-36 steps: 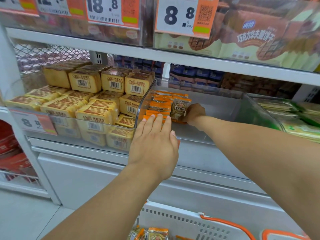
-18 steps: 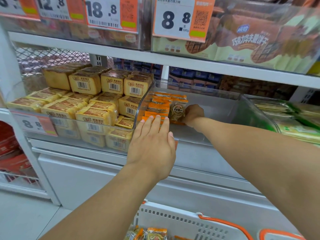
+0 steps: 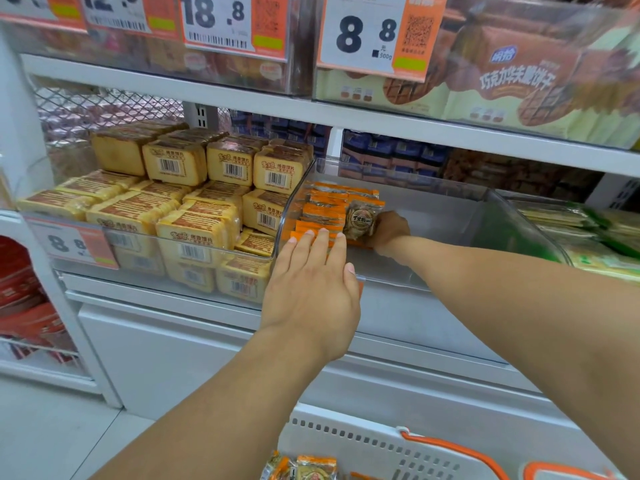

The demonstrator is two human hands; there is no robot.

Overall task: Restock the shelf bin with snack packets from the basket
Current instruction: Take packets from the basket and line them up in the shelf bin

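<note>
**Ana:** White metal shelving (image 3: 221, 98) is filling most of the view, and a clear plastic shelf bin (image 3: 450, 216) is sitting on its middle shelf, mostly bare inside. What is the person doing there?

**Ben:** The right hand (image 3: 389, 228) is reaching deep into the bin with its fingers curled round an upright snack packet (image 3: 362, 220), setting it against the orange row (image 3: 323, 216) that is lining the bin's left wall. The left hand (image 3: 311, 292) is lying flat on the bin's front edge, fingers straight and holding nothing, fingertips just touching the nearest orange packets.

**Ana:** How is a packet like that likely handling?

**Ben:** Probably light and crinkly, with a slick film wrapper and a brittle biscuit inside. Judging by that, a gentle pinch across the flat faces or on the sealed edge is looking safer than a squeeze, and the row is likely needing a steadying hand so it is not toppling.

**Ana:** And the supply?

**Ben:** The white basket (image 3: 346, 441) with orange handles is waiting below at the lower edge, with a few more packets (image 3: 311, 467) showing in it, so much of the restocking seems left.

**Ana:** Anything around it?

**Ben:** Yellow wrapped cakes (image 3: 194, 216) are filling the neighbouring bin on the left, green packs (image 3: 588, 233) are lying to the right, and price tags (image 3: 363, 32) are hanging from the shelf above.
</note>
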